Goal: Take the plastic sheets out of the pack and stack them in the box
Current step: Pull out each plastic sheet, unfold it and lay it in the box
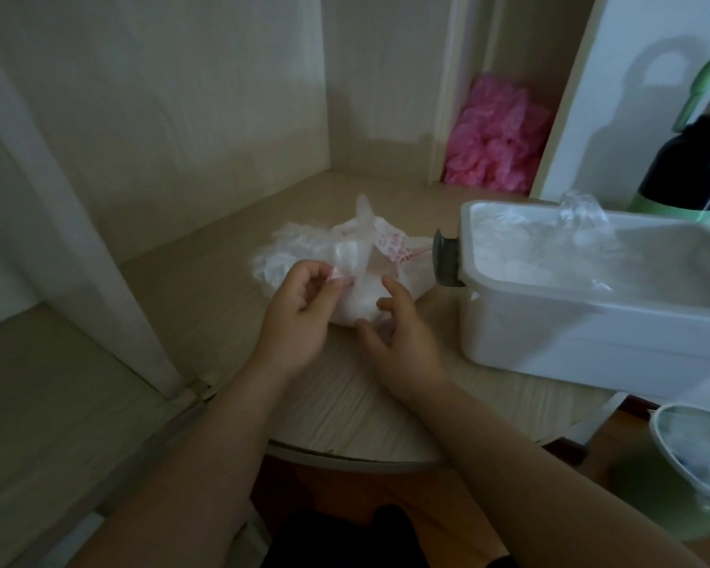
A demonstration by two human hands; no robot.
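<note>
**While Anchoring the Pack, Teasing Out the Next Sheets**

Pinching a fold of the pack between thumb and curled fingers with the left hand. Cupping the white wad of plastic sheets at the pack's near end with the right hand, fingers bent round it. Resting all of it on the surface, just left of the white box. Inside the box, loose sheets, bunched toward the far left corner and not lying flat. Further out, a pink plastic heap in a niche and a dark bottle behind the box.

Judged step: freeing sheets from the pack, none yet on the way to the box. Calls next for peeling the thin, clinging film apart with a light pull while holding the pack down. Then for carrying it right over the rim and flattening it onto the stack.
</note>
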